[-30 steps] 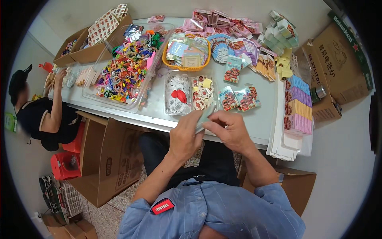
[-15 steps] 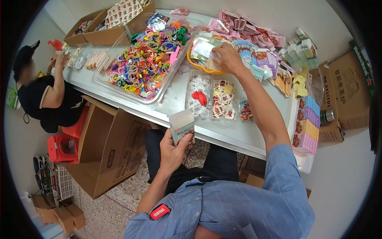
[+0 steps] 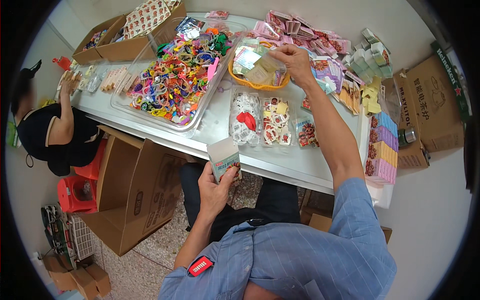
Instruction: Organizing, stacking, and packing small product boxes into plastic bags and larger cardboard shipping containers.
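Note:
My left hand (image 3: 214, 194) is closed round a small pale green carton (image 3: 225, 165) in front of the table's near edge. The carton's top flap stands up. Over a yellow-rimmed basket (image 3: 260, 86), the fingers of my right hand (image 3: 295, 62) pinch a clear plastic packet (image 3: 271, 63). More clear packets and pale cards lie in the basket. Nearer to me on the table are a clear bag of white packets (image 3: 245, 127) with a red piece on top, a bag of printed cut-outs (image 3: 276, 125) and a printed packet (image 3: 306, 133).
A clear bin (image 3: 192, 122) of colourful small trinkets stands left of the basket. Pink cartons (image 3: 325, 46) are piled behind; stacked coloured cartons (image 3: 382, 155) line the right edge. A large cardboard box (image 3: 145, 200) sits below the table. Another person (image 3: 55, 125) works at far left.
My right hand has drawn a clear packet up from the basket and moved slightly right. My left hand still holds the carton. The other person's hand has shifted lower.

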`<state>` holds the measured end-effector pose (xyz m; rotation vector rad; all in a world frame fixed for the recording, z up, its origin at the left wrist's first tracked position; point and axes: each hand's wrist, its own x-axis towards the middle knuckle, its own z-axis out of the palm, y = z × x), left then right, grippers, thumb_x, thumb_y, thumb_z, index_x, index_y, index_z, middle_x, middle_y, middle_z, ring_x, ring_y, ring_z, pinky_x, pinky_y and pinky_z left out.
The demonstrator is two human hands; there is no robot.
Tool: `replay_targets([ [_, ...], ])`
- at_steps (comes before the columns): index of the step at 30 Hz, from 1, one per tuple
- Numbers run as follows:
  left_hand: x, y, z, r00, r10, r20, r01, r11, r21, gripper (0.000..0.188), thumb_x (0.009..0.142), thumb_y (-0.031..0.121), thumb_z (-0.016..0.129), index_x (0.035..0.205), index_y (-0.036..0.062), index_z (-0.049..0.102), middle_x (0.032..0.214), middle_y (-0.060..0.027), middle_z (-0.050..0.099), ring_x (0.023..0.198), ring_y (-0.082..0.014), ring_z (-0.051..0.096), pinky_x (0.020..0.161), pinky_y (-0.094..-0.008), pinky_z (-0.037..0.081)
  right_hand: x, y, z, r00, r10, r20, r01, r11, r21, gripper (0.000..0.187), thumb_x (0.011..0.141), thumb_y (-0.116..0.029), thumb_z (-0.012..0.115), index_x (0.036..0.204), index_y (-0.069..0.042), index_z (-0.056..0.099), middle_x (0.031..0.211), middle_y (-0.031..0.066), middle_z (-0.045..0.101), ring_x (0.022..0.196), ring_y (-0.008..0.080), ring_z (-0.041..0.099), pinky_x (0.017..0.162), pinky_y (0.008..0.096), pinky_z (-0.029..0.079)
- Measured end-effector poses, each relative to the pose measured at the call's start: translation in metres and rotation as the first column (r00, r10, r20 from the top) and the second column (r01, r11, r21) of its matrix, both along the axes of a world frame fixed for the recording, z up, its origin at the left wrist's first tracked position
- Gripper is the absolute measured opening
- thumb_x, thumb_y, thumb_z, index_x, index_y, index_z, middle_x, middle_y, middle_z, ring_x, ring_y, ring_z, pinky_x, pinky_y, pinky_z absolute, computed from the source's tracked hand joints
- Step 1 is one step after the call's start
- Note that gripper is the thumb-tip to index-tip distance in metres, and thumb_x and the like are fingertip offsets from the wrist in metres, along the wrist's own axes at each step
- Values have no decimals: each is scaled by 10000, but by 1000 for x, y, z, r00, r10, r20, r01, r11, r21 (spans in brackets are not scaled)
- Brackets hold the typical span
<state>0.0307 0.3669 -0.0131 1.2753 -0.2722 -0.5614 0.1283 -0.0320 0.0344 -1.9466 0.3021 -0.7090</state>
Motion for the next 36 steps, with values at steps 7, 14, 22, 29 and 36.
replay_targets([
  [7, -12, 3, 0, 999, 26, -18, -26, 1000, -9, 288, 972, 95, 717, 1206, -24, 601, 1066, -81, 718, 928, -104, 682, 816, -257, 566, -20, -5, 18, 957, -234, 171, 246, 968, -52, 213, 888, -231, 823, 876, -25, 771, 796, -25, 699, 695, 56, 579, 622, 234, 465],
  [14, -14, 4, 15, 994, -62, -92, 55, 996, -74, 378, 882, 24, 789, 1213, -47, 621, 1045, -98, 738, 898, -122, 699, 810, -266, 593, -95, 84, 59, 957, -36, 288, -16, 984, 178, 137, 935, -149, 769, 927, -18, 728, 813, -19, 664, 694, 61, 544, 642, 244, 456],
  [22, -21, 7, 6, 956, -236, -177, 225, 971, -77, 431, 838, 13, 830, 1224, -33, 643, 1037, -81, 742, 842, -98, 688, 733, -252, 578, -165, 165, 44, 899, 413, 149, -427, 901, 75, 113, 838, 31, 787, 891, 10, 688, 855, 89, 724, 745, 130, 625, 683, 267, 475],
  [29, -33, 14, -10, 959, -278, -59, 275, 960, -47, 441, 833, 50, 850, 1223, -9, 653, 976, -67, 742, 792, -86, 673, 698, -227, 551, -180, 173, 45, 909, 394, -140, -411, 903, -129, 112, 808, -23, 834, 880, -32, 748, 822, 56, 724, 721, 116, 629, 656, 279, 487],
  [36, -50, 25, -33, 933, -302, -196, 289, 953, -92, 428, 854, 30, 822, 1236, -23, 636, 1017, -88, 734, 843, -119, 693, 729, -247, 579, -202, 198, 22, 937, 292, -190, -279, 956, 96, 75, 837, -45, 813, 860, -32, 743, 802, 36, 716, 721, 93, 621, 639, 276, 482],
])
